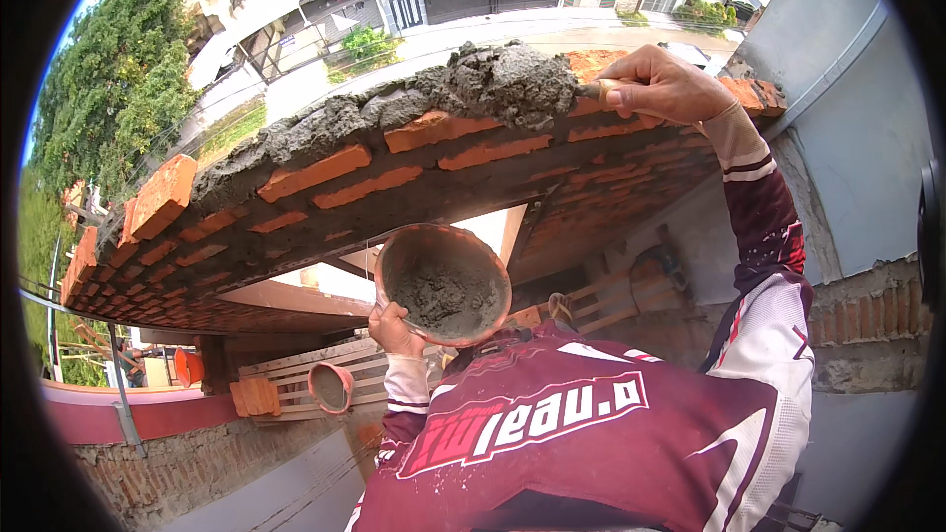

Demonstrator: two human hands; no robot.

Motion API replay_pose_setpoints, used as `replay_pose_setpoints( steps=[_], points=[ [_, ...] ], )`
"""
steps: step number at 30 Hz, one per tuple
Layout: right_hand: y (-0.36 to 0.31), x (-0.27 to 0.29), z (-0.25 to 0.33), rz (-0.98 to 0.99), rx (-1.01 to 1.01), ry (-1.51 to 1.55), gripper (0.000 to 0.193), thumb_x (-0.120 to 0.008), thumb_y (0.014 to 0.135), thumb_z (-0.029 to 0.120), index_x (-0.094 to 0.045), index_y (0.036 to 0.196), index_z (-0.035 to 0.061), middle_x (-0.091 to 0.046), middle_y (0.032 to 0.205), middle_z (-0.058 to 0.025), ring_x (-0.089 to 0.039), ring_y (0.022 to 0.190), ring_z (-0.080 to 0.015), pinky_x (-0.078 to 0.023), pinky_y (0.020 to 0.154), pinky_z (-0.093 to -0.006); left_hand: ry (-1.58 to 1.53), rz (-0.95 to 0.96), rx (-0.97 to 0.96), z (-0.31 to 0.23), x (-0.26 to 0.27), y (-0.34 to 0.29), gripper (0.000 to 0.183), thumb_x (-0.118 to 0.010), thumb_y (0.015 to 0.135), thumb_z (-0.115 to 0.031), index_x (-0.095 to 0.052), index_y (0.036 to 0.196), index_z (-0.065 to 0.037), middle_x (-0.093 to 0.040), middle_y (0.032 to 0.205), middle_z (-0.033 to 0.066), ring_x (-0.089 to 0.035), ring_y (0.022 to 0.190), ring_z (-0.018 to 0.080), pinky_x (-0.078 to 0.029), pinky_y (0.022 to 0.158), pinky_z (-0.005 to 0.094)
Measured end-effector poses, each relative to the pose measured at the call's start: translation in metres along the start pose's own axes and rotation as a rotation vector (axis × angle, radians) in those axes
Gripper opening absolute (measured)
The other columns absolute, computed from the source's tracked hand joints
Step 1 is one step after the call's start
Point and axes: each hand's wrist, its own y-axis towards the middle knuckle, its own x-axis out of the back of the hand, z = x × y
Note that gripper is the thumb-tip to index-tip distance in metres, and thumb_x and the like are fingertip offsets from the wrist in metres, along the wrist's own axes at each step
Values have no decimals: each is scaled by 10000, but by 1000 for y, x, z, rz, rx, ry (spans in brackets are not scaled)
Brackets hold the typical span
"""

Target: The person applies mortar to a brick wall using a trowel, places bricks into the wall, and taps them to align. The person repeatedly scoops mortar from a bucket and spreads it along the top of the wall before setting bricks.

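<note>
My right hand (662,87) is closed around the handle of a trowel (588,91) above the brick wall (424,130). A large lump of wet grey mortar (517,82) sits at the trowel's end and hides its blade. Left of the lump, a rough bed of mortar (325,118) runs along the wall's top. Below the wall, my left hand (396,329) grips the side of a mortar-smeared bucket (496,261). The bucket is tilted, with its mouth in view and mortar (448,300) inside.
Bricks (163,197) stand at the wall's left end. A second bucket (330,387) rests by wooden planks (286,374), near stacked bricks (254,398). An orange bucket (187,366) is farther left. A grey wall (857,138) borders the right, and a street (473,36) lies beyond.
</note>
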Motion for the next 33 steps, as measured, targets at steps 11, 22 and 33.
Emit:
replay_pose_setpoints(
  steps=[11,22,33],
  points=[
    [-10,2,-71,-829,237,-847,218,-709,879,227,-729,1093,189,-674,946,-24,-689,780,-273,-546,676,-406,78,-166,-78,-8,41,8,270,-510,634,83,-618,879,45,-664,938,95,-642,787,224,-533,787,344],
    [-28,0,-58,-711,231,-1237,161,-682,895,193,-707,1054,191,-619,908,-5,-660,847,-211,-518,775,-385,146,-253,-71,-13,56,15,242,-527,627,78,-596,853,24,-625,876,62,-596,727,194,-495,728,327],
    [-7,-173,-30,-211,300,-567,249,-685,869,225,-688,1097,124,-689,928,-110,-700,778,-334,-555,664,-435,258,-139,-224,-15,34,17,210,-533,653,101,-647,826,64,-651,854,29,-593,708,127,-467,656,272]
  ],
)
